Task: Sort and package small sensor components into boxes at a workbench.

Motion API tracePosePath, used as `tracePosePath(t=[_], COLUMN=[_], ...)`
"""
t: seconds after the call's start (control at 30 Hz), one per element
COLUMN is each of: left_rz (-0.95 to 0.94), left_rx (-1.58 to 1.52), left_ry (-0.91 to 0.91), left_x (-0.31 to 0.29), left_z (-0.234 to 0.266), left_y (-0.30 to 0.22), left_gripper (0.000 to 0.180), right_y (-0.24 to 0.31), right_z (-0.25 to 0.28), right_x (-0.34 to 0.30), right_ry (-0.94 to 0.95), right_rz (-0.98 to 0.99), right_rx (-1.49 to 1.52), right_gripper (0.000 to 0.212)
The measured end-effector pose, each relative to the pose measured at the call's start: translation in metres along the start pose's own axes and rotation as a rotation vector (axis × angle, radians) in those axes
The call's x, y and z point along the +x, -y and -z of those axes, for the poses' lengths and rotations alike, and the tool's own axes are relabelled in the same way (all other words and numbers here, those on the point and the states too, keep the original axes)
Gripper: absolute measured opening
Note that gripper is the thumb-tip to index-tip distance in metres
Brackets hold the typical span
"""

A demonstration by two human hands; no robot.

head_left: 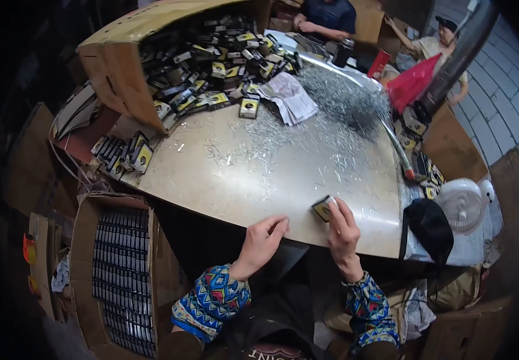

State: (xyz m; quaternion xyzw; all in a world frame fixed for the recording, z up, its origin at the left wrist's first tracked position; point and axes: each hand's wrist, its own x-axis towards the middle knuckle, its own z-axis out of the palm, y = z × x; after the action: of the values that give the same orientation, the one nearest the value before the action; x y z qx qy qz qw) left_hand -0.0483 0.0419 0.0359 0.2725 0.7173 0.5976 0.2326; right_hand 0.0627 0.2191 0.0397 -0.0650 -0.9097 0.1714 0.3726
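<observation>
My right hand [343,235] grips a small black-and-yellow box [322,209] between thumb and fingers, just above the near edge of the table [211,186]. To its left, at the same edge, my left hand [262,241] is closed with thumb and fingertips pressed together. Whatever it pinches, if anything, is hidden or too small to name. Thin silvery metal pieces [346,99] form a heap at the back right and lie scattered toward the middle. A single similar box [248,107] stands beside a crumpled paper sheet [289,99].
A tipped cardboard carton [118,81] spills many small boxes [211,66] at the back left. Left below, another carton [79,276] holds packed rows. At the right are a white fan [460,204], a black cap-like cloth [430,230] and a brush [398,150]. Two people sit beyond.
</observation>
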Motion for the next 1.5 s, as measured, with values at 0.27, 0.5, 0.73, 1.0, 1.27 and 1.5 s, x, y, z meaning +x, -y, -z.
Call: tracePosePath(t=[0.27, 0.5, 0.73, 1.0, 1.27, 1.5], left_rz=[0.132, -0.427, -0.219, -0.025, -0.53, 0.186], left_rx=[-0.392, 1.226, 1.46, 1.185, 0.981, -0.326], left_ry=[-0.063, -0.785, -0.596, -0.409, -0.092, 0.05], left_x=[0.038, 0.077, 0.238, 0.26, 0.135, 0.015], left_z=[0.046, 0.202, 0.256, 0.25, 0.135, 0.104], left_y=[0.013, 0.01, 0.008, -0.023, -0.033, -0.004], left_gripper=[0.041, 0.038, 0.019, 0.05, 0.049, 0.029], right_y=[0.062, 0.021, -0.027, -0.082, -0.093, -0.093], right_z=[-0.057, -0.122, -0.153, -0.07, -0.028, -0.002], right_x=[0.028, 0.071, 0.138, 0.088, 0.029, 0.032], right_ry=[0.212, 0.313, 0.344, 0.505, 0.265, 0.159], right_rz=[0.42, 0.496, 0.232, 0.048, -0.113, -0.265], right_rx=[0.207, 0.003, -0.187, -0.294, -0.368, -0.105], right_gripper=[0.037, 0.034, 0.031, 0.047, 0.036, 0.037])
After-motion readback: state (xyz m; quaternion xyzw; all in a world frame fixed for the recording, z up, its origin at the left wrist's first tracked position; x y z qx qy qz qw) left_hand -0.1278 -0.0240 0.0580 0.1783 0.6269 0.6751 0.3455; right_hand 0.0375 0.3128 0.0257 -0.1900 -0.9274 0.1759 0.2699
